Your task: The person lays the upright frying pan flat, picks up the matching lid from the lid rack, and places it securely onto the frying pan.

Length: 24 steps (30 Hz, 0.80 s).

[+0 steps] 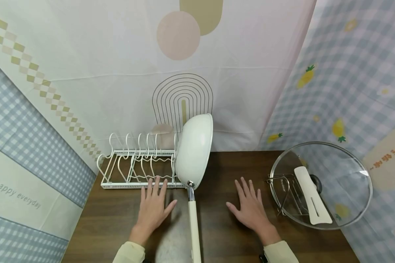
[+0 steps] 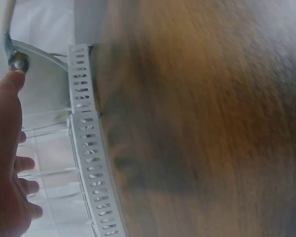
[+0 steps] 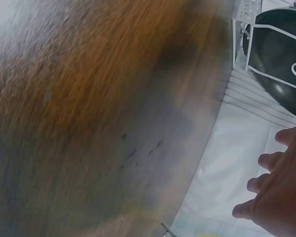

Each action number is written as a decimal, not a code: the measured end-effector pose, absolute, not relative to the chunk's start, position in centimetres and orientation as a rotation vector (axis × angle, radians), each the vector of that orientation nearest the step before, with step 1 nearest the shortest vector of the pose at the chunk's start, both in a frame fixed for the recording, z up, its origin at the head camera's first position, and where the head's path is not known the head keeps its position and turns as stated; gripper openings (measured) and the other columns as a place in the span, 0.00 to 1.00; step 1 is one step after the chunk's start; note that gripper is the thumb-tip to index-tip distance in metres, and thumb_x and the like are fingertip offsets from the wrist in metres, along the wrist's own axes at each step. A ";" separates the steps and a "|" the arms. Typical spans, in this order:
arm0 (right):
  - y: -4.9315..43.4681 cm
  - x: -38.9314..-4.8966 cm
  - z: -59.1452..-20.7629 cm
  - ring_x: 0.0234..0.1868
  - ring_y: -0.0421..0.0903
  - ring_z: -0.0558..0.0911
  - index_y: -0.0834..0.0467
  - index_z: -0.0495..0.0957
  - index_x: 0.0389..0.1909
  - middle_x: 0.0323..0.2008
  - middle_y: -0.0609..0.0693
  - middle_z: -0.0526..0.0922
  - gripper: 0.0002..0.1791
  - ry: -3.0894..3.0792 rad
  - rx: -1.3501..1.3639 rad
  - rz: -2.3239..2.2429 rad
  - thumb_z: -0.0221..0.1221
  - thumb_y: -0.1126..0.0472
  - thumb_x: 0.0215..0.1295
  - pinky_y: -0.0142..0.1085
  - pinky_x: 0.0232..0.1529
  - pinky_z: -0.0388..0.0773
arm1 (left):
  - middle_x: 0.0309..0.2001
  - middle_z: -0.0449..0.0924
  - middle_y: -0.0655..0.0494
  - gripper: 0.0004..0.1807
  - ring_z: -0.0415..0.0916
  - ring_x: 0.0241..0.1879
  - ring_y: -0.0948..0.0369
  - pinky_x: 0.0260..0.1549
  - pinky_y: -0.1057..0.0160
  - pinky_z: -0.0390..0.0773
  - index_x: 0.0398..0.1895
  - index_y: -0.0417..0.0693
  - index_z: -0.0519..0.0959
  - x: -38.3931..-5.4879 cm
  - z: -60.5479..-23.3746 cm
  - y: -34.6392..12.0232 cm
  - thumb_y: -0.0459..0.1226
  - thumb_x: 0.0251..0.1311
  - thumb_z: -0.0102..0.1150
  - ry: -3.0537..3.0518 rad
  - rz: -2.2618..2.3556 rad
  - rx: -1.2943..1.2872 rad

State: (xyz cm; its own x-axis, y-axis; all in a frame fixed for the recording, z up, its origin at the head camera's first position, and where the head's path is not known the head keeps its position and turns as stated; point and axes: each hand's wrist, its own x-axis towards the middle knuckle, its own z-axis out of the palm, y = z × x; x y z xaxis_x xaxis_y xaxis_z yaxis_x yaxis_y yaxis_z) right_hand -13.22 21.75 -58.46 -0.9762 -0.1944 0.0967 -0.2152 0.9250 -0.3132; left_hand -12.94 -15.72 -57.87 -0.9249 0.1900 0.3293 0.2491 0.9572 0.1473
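Observation:
A white frying pan (image 1: 195, 149) stands on its side at the right end of a white wire rack (image 1: 125, 184). Its cream handle (image 1: 194, 223) points toward me. My left hand (image 1: 153, 210), fingers spread, is left of the handle, with fingertips overlapping the rack's front edge in the head view. In the left wrist view, the thumb of the left hand (image 2: 5, 128) overlaps the handle joint (image 2: 19, 62). Farther right, my right hand (image 1: 250, 208) hovers with spread fingers and holds nothing. The pan's dark inside (image 3: 281, 54) shows beyond the right hand (image 3: 278, 185) in the right wrist view.
On the right, a glass lid (image 1: 342, 175) leans on a wire stand (image 1: 288, 195). A long white slotted piece (image 1: 312, 197) lies across the lid in the head view. Patterned cloths (image 1: 250, 91) hang behind the brown wooden table (image 1: 224, 241) and at both sides.

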 end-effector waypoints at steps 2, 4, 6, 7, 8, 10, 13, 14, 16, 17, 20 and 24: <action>21.7 -13.2 -58.3 0.83 0.66 0.43 0.49 0.48 0.83 0.84 0.57 0.45 0.50 -3.013 0.334 0.524 0.59 0.34 0.70 0.75 0.73 0.47 | 0.77 0.60 0.35 0.47 0.55 0.77 0.34 0.72 0.29 0.57 0.79 0.47 0.63 -13.0 -57.7 -15.7 0.64 0.64 0.59 -2.792 -0.313 -0.322; 21.6 -13.1 -58.2 0.83 0.66 0.44 0.49 0.48 0.83 0.84 0.57 0.45 0.50 -3.011 0.345 0.543 0.59 0.35 0.70 0.75 0.72 0.48 | 0.77 0.61 0.35 0.47 0.56 0.77 0.34 0.72 0.29 0.57 0.78 0.46 0.63 -13.0 -57.5 -15.6 0.63 0.64 0.60 -2.787 -0.348 -0.321; 21.5 -13.0 -58.1 0.82 0.66 0.44 0.49 0.48 0.83 0.84 0.57 0.45 0.50 -3.014 0.352 0.556 0.59 0.35 0.70 0.75 0.73 0.48 | 0.76 0.62 0.35 0.47 0.56 0.77 0.35 0.72 0.29 0.58 0.78 0.45 0.64 -13.0 -57.3 -15.5 0.62 0.64 0.60 -2.782 -0.371 -0.321; 21.5 -13.0 -58.1 0.83 0.66 0.44 0.49 0.48 0.83 0.84 0.56 0.45 0.50 -3.017 0.354 0.558 0.59 0.35 0.70 0.75 0.73 0.48 | 0.76 0.62 0.34 0.46 0.56 0.77 0.35 0.71 0.29 0.58 0.78 0.45 0.64 -13.0 -57.2 -15.5 0.62 0.64 0.61 -2.782 -0.383 -0.321; 21.5 -13.0 -58.1 0.82 0.66 0.45 0.49 0.48 0.83 0.84 0.57 0.46 0.50 -3.018 0.359 0.560 0.59 0.35 0.70 0.75 0.73 0.48 | 0.76 0.62 0.34 0.46 0.56 0.77 0.35 0.71 0.29 0.58 0.77 0.44 0.64 -13.0 -57.1 -15.5 0.62 0.64 0.61 -2.782 -0.396 -0.319; 21.5 -13.0 -58.0 0.82 0.66 0.45 0.50 0.49 0.83 0.83 0.57 0.47 0.49 -3.021 0.370 0.562 0.59 0.36 0.70 0.74 0.73 0.49 | 0.76 0.62 0.34 0.46 0.56 0.77 0.35 0.71 0.29 0.58 0.77 0.44 0.65 -13.1 -56.9 -15.5 0.62 0.64 0.62 -2.781 -0.418 -0.315; 21.5 -13.0 -57.8 0.82 0.65 0.47 0.50 0.49 0.83 0.83 0.58 0.48 0.49 -3.024 0.387 0.574 0.59 0.36 0.70 0.74 0.73 0.50 | 0.76 0.62 0.35 0.46 0.56 0.77 0.36 0.72 0.30 0.58 0.77 0.44 0.64 -13.2 -56.5 -15.5 0.61 0.65 0.61 -2.793 -0.477 -0.309; 21.5 -13.0 -57.8 0.82 0.65 0.47 0.50 0.50 0.83 0.83 0.58 0.48 0.49 -3.025 0.392 0.575 0.59 0.36 0.70 0.74 0.73 0.51 | 0.76 0.62 0.35 0.45 0.56 0.77 0.36 0.72 0.30 0.58 0.77 0.44 0.64 -13.2 -56.4 -15.5 0.61 0.65 0.62 -2.794 -0.504 -0.306; 21.4 -13.0 -57.7 0.82 0.65 0.48 0.50 0.50 0.83 0.83 0.57 0.48 0.49 -3.022 0.402 0.586 0.60 0.36 0.70 0.73 0.73 0.52 | 0.76 0.62 0.35 0.45 0.57 0.77 0.37 0.72 0.30 0.58 0.77 0.44 0.64 -13.3 -56.3 -15.4 0.60 0.66 0.62 -2.795 -0.558 -0.300; 21.4 -13.0 -57.7 0.82 0.65 0.48 0.50 0.50 0.83 0.83 0.57 0.48 0.49 -3.022 0.406 0.592 0.59 0.35 0.70 0.73 0.73 0.52 | 0.76 0.62 0.36 0.44 0.56 0.77 0.37 0.72 0.31 0.58 0.78 0.44 0.64 -13.3 -56.2 -15.3 0.59 0.66 0.61 -2.797 -0.583 -0.295; 21.4 -12.9 -57.7 0.82 0.64 0.49 0.49 0.49 0.83 0.83 0.56 0.48 0.49 -3.026 0.429 0.612 0.57 0.33 0.70 0.73 0.73 0.52 | 0.76 0.63 0.36 0.44 0.57 0.77 0.37 0.73 0.32 0.59 0.77 0.42 0.64 -13.3 -56.0 -15.2 0.58 0.67 0.62 -2.785 -0.649 -0.282; 21.3 -12.6 -57.7 0.82 0.64 0.51 0.49 0.47 0.84 0.83 0.56 0.49 0.49 -3.035 0.466 0.680 0.53 0.30 0.71 0.73 0.73 0.53 | 0.75 0.64 0.35 0.44 0.60 0.75 0.36 0.73 0.34 0.61 0.76 0.38 0.63 -13.1 -56.0 -15.1 0.56 0.67 0.63 -2.777 -0.725 -0.276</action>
State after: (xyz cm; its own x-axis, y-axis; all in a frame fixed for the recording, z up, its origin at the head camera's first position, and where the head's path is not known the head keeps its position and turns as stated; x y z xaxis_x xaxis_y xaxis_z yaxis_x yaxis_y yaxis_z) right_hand -12.65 21.26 -57.67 -0.9560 -0.2870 0.0605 -0.2854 0.8625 -0.4180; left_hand -13.08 -15.06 -56.02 -0.9487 0.1169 0.2937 0.2456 0.8575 0.4520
